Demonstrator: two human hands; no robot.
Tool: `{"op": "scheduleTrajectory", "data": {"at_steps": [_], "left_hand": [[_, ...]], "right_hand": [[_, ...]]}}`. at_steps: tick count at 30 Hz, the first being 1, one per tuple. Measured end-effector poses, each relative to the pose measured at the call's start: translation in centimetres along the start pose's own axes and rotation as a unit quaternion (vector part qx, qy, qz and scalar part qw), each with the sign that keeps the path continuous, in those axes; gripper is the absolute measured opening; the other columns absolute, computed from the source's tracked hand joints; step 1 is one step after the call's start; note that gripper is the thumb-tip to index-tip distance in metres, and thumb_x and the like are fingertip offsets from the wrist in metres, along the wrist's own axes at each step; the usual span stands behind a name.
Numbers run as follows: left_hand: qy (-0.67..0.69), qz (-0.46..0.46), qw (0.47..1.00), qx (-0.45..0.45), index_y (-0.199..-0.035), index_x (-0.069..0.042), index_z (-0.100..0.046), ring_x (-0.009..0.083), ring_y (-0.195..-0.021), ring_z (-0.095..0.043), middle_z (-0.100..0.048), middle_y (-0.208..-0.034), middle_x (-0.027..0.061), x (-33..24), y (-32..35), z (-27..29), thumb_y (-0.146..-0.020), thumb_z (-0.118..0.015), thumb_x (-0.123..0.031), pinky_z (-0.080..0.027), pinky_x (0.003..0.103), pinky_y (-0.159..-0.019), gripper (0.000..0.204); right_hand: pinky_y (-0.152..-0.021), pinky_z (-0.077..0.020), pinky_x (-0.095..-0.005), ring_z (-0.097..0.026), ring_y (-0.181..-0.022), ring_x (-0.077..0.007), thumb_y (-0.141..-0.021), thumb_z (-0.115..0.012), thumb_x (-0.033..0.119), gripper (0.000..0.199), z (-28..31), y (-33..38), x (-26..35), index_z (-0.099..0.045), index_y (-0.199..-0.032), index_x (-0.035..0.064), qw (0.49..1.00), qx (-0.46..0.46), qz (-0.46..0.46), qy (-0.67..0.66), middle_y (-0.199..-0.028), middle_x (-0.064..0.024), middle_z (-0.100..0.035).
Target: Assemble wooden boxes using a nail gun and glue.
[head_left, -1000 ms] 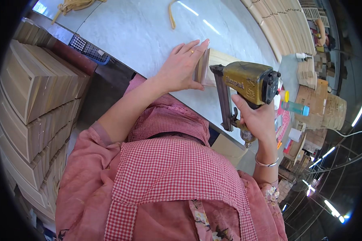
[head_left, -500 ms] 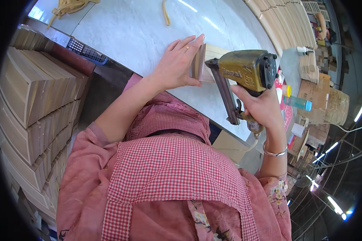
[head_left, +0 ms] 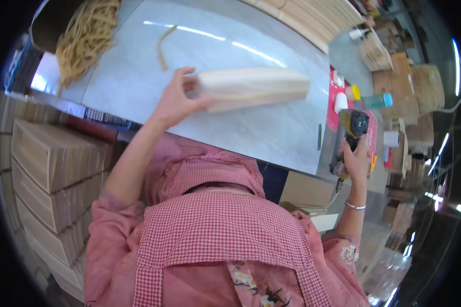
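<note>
My left hand (head_left: 182, 100) is closed on the near end of a long pale wooden box (head_left: 256, 87), thumb on one side and fingers on the other. The box is blurred by motion and lies crosswise over the light table (head_left: 271, 135). Off at the right, my right hand (head_left: 356, 157) grips the handle of a nail gun (head_left: 354, 123), a yellow and black pneumatic tool with a hose fitting at its base. The gun is well apart from the box, near the table's right end.
A heap of tan straps (head_left: 89, 38) lies at the table's far left, with a single loose strip (head_left: 162, 48) nearby. Pale wooden boards (head_left: 312, 20) line the far edge. A teal bottle (head_left: 378, 101) stands at right. Stacked wooden pieces (head_left: 56, 158) fill the left side.
The nail gun has gone from beside the wooden box to the table's right end. My left hand has shifted the box, which now shows its long side. My view has turned somewhat.
</note>
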State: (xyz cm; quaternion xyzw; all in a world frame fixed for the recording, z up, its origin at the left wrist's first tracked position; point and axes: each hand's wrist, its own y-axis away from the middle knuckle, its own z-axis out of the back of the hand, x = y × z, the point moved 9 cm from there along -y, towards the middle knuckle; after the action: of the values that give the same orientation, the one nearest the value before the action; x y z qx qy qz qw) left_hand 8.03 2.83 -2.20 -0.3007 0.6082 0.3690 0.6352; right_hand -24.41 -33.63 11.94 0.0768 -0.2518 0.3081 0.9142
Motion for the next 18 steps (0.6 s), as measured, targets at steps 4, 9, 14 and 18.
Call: {"op": "scheduleTrajectory", "data": {"at_steps": [4, 9, 14, 18], "left_hand": [[0.088, 0.235, 0.962, 0.105, -0.121, 0.007, -0.052, 0.0244, -0.086, -0.069, -0.066, -0.096, 0.0205, 1.2, -1.3, 2.3, -0.09, -0.069, -0.053, -0.056, 0.03, -0.075, 0.07], [0.06, 0.371, 0.893, 0.245, -0.115, 0.005, -0.059, 0.0254, -0.084, -0.068, -0.066, -0.089, 0.0185, 2.7, -2.8, 3.8, -0.098, -0.05, -0.063, -0.056, 0.031, -0.076, 0.071], [-0.027, 0.321, 0.942, 0.089, -0.11, 0.005, -0.062, 0.0237, -0.083, -0.067, -0.065, -0.091, 0.0177, 2.8, -4.9, 4.7, -0.098, -0.054, -0.059, -0.056, 0.03, -0.074, 0.066], [-0.009, 0.287, 0.958, -0.013, -0.109, 0.005, -0.063, 0.0229, -0.084, -0.066, -0.064, -0.095, 0.0173, 1.8, -5.1, 5.0, -0.097, -0.062, -0.05, -0.056, 0.031, -0.075, 0.057]], "right_hand": [[-0.071, -0.0549, -0.0456, -0.07, -0.079, -0.0379, -0.09, -0.068, 0.016, 0.039, 2.1, -0.6, -12.7, -0.057, -0.122, -0.0038, 0.981, -0.083, 0.03, 0.175, -0.1, -0.0232, -0.071], [-0.077, -0.0537, -0.0529, -0.069, -0.089, -0.0468, -0.09, -0.067, 0.019, 0.043, 1.0, -2.9, -22.1, -0.057, -0.126, -0.0022, 0.956, -0.082, -0.058, 0.277, -0.103, -0.0277, -0.07], [-0.079, -0.0542, -0.0523, -0.068, -0.092, -0.0464, -0.09, -0.067, 0.023, 0.041, -1.3, -3.7, -24.7, -0.061, -0.125, 0.0003, 0.942, -0.069, -0.086, 0.318, -0.102, -0.0272, -0.07], [-0.079, -0.0548, -0.0456, -0.069, -0.089, -0.0414, -0.091, -0.066, 0.026, 0.035, -0.9, -5.6, -16.5, -0.069, -0.116, 0.0009, 0.93, -0.06, -0.091, 0.351, -0.099, -0.0233, -0.072]]}}
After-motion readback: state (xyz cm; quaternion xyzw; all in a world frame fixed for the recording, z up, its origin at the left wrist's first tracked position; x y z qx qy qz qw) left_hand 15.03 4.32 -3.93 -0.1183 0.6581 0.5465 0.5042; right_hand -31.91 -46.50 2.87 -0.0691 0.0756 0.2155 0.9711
